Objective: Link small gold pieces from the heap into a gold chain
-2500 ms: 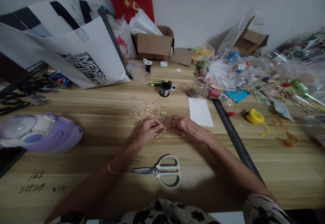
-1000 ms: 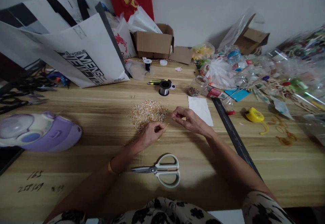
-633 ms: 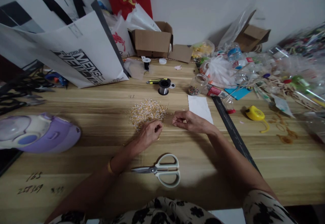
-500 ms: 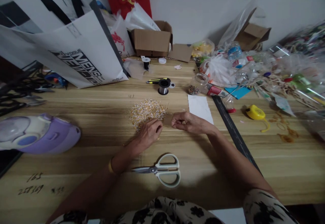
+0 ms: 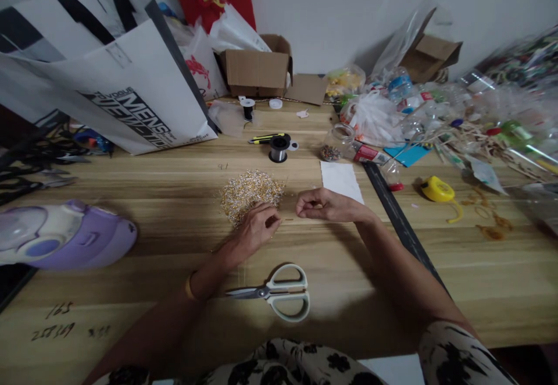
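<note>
A heap of small gold and silver beads (image 5: 249,189) lies on the wooden table (image 5: 131,199). My left hand (image 5: 255,228) rests at the heap's near edge, fingers pinched together on a tiny gold piece too small to name. My right hand (image 5: 326,205) hovers just to the right, thumb and forefinger pinched, its contents too fine to see. The two hands are a few centimetres apart. White-handled scissors (image 5: 279,298) lie closed on the table in front of me.
A spool of wire (image 5: 278,148), a bead jar (image 5: 337,142), a white paper sheet (image 5: 340,180) and a black ruler (image 5: 401,222) lie behind and right. A purple device (image 5: 65,236) sits left, a printed bag (image 5: 113,77) behind it. Clutter and a yellow tape measure (image 5: 431,190) fill the right.
My right hand drew away from the left, then came back close. My left hand stayed at the bead heap's edge. The view drifted slightly.
</note>
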`<state>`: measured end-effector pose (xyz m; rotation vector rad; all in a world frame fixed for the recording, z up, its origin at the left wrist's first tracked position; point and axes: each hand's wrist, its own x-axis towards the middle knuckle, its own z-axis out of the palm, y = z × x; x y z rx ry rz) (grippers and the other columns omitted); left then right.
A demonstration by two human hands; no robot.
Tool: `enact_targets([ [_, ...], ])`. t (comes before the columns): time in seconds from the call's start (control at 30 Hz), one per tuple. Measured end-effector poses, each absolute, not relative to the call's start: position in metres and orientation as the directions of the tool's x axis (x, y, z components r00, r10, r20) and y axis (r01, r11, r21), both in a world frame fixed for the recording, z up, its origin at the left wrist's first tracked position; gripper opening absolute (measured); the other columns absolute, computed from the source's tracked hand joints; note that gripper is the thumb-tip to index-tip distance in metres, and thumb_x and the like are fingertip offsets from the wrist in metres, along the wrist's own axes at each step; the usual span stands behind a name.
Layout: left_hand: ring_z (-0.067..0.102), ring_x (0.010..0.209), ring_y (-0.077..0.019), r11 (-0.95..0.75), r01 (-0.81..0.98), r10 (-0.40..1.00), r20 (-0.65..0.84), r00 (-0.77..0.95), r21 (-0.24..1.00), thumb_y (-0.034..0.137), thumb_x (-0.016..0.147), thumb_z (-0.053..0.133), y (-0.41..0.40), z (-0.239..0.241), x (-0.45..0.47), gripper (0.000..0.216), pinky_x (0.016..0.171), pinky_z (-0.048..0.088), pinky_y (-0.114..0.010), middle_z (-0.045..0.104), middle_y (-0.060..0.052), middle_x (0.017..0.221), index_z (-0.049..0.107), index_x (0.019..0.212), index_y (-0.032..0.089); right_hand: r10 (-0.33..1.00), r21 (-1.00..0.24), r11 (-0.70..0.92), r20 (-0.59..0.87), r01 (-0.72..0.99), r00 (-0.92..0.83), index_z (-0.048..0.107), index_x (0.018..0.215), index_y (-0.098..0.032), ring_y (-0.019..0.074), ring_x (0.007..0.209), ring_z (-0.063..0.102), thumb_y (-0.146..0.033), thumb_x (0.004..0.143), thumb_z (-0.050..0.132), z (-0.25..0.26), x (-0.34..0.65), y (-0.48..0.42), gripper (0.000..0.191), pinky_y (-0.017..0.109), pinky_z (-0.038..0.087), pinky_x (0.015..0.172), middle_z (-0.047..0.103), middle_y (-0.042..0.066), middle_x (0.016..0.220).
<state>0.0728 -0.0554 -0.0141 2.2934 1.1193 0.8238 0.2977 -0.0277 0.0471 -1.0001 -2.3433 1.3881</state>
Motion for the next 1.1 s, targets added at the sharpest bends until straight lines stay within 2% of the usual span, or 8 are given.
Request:
enact_targets([
  [0.17, 0.057, 0.070, -0.0142, -0.385, 0.406, 0.889, 0.213, 0.406, 0.829, 0.015, 0.074, 0.060, -0.054, -0.015, 0.075, 0.006, 0.067, 0.043, -0.025, 0.064, -0.003, 0.070, 0.062, 0.069, 0.015, 0.650, -0.872, 0.297, -0.114, 0.390, -0.751, 0.060, 0.084, -0.013, 0.0095, 0.064, 0.044, -0.026, 0.084, 0.055, 0.042, 0.299, -0.024, 0.014, 0.021, 0.035, 0.059, 0.054, 0.000, 0.074],
  [0.4, 0.061, 0.072, -0.0149, -0.124, 0.142, 0.921, 0.060, 0.386, 0.982, 0.021, 0.070, 0.065, -0.053, -0.014, 0.078, 0.009, 0.068, 0.047, -0.025, 0.067, -0.006, 0.075, 0.063, 0.067, 0.013, 0.693, -0.919, 0.241, -0.062, 0.312, -0.719, 0.057, 0.083, -0.013, 0.0104, 0.069, 0.046, -0.027, 0.084, 0.056, 0.043, 0.291, -0.027, 0.014, 0.022, 0.036, 0.063, 0.053, 0.000, 0.076],
  [0.57, 0.058, 0.062, -0.0120, 0.053, 0.106, 0.926, -0.089, 0.366, 0.993, 0.029, 0.065, 0.071, -0.053, -0.016, 0.079, 0.018, 0.061, 0.045, -0.023, 0.066, -0.004, 0.066, 0.062, 0.066, 0.013, 0.731, -0.953, 0.177, -0.041, 0.248, -0.681, 0.057, 0.083, -0.013, 0.0097, 0.066, 0.045, -0.031, 0.085, 0.056, 0.035, 0.283, -0.028, 0.019, 0.021, 0.036, 0.061, 0.052, -0.001, 0.073],
  [0.73, 0.055, 0.057, -0.0096, 0.139, 0.078, 0.933, -0.157, 0.324, 0.987, 0.028, 0.059, 0.074, -0.050, -0.016, 0.078, 0.020, 0.057, 0.043, -0.022, 0.062, 0.001, 0.060, 0.061, 0.064, 0.014, 0.761, -0.987, 0.034, -0.077, 0.158, -0.644, 0.058, 0.081, -0.012, 0.0100, 0.062, 0.052, -0.033, 0.080, 0.062, 0.019, 0.277, -0.025, 0.021, 0.022, 0.042, 0.060, 0.057, 0.000, 0.069],
  [0.93, 0.055, 0.056, -0.0093, 0.152, 0.051, 0.926, -0.161, 0.341, 0.987, 0.026, 0.061, 0.073, -0.051, -0.013, 0.077, 0.017, 0.057, 0.044, -0.022, 0.062, 0.001, 0.060, 0.061, 0.063, 0.014, 0.770, -0.991, -0.062, -0.125, 0.122, -0.626, 0.059, 0.079, -0.012, 0.0109, 0.060, 0.059, -0.028, 0.076, 0.066, 0.012, 0.272, -0.026, 0.018, 0.022, 0.046, 0.057, 0.063, 0.002, 0.068],
  [1.1, 0.056, 0.060, -0.0106, 0.110, 0.078, 0.923, -0.131, 0.362, 0.991, 0.027, 0.064, 0.071, -0.051, -0.015, 0.077, 0.016, 0.059, 0.044, -0.022, 0.062, -0.001, 0.063, 0.062, 0.065, 0.014, 0.773, -0.989, -0.009, -0.100, 0.147, -0.627, 0.059, 0.086, -0.013, 0.0097, 0.060, 0.056, -0.029, 0.079, 0.064, 0.014, 0.267, -0.033, 0.018, 0.022, 0.045, 0.058, 0.061, 0.000, 0.070],
])
